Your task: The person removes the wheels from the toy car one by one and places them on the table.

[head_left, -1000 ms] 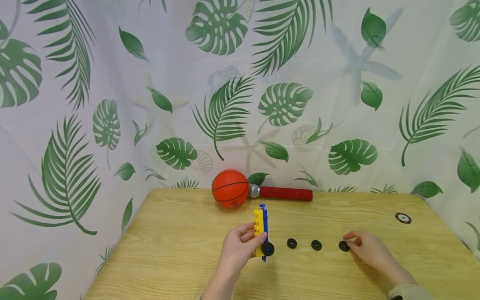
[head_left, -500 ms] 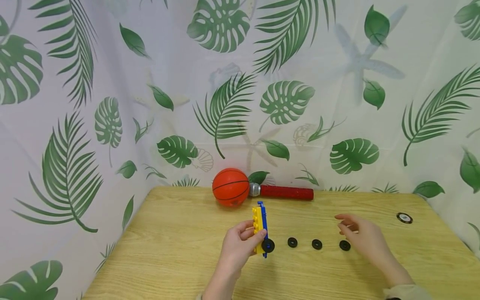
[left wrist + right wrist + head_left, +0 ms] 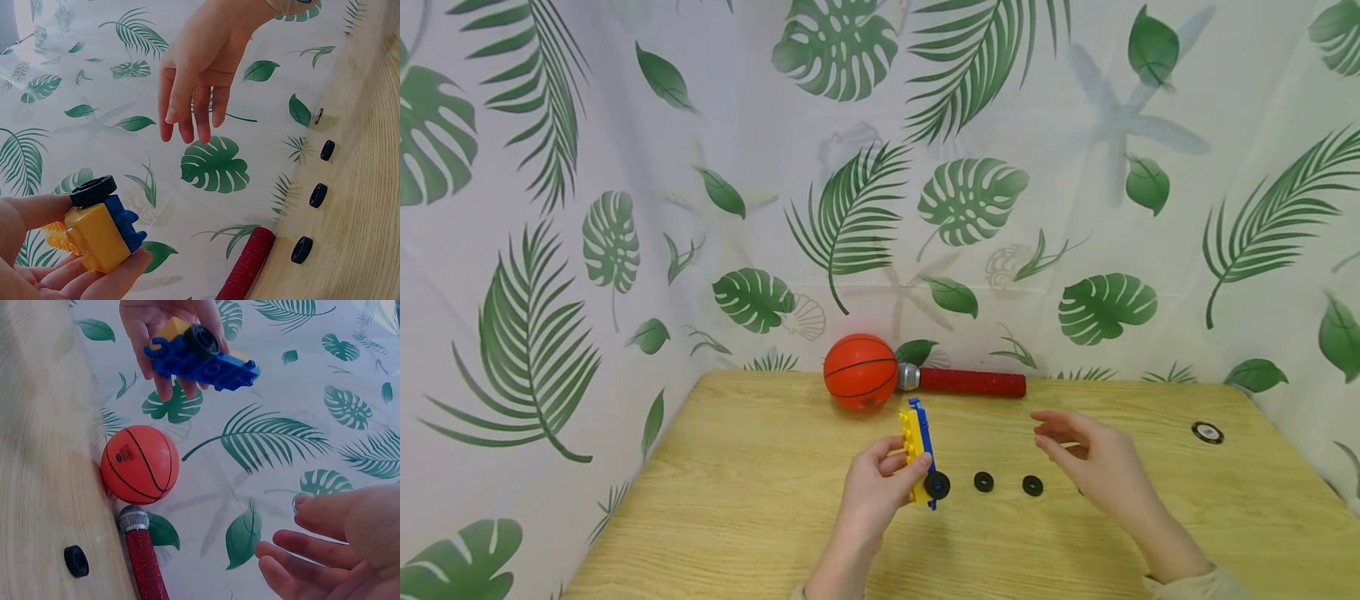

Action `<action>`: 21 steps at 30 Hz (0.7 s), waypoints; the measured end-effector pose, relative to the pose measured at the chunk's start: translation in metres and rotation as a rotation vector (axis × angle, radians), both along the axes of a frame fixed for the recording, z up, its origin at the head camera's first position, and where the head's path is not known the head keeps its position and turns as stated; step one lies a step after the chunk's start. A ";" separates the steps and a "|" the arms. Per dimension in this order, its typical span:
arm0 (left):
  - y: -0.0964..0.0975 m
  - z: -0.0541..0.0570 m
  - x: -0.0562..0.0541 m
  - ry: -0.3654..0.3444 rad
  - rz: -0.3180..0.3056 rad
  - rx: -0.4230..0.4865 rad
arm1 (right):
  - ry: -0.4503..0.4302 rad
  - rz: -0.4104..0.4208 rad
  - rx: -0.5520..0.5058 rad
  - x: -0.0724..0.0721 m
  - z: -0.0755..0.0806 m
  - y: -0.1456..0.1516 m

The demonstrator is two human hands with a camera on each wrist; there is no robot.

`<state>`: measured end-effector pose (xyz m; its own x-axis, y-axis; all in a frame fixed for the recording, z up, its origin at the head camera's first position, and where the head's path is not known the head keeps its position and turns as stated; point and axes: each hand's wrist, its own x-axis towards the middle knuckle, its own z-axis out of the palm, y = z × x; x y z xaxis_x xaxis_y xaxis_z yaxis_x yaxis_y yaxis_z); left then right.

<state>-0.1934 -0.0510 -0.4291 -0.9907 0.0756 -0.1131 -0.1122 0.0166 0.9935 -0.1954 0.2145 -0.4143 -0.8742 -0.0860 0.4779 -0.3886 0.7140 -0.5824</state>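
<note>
Left hand [image 3: 872, 487] gripped the car [image 3: 913, 435] in its fingers [image 3: 119, 281], one wheel [image 3: 936, 485] fitted. Right hand [image 3: 1105, 467] held nothing, fingers loosely parted; three loose wheels [image 3: 318, 195] lay on the bench [image 3: 737, 492] below them. Judged step: wheel fitting; next likely called for a careful pinch.
</note>
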 end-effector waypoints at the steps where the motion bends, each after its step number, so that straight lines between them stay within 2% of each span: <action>1: 0.000 0.000 0.000 -0.002 0.004 -0.001 | 0.013 0.013 -0.012 0.001 0.001 -0.003; 9: 0.002 0.000 -0.001 -0.001 0.014 0.005 | 0.023 0.074 -0.065 0.008 0.006 -0.027; 21: 0.004 -0.001 -0.001 0.005 0.006 0.024 | -0.098 0.178 -0.115 0.012 -0.001 -0.053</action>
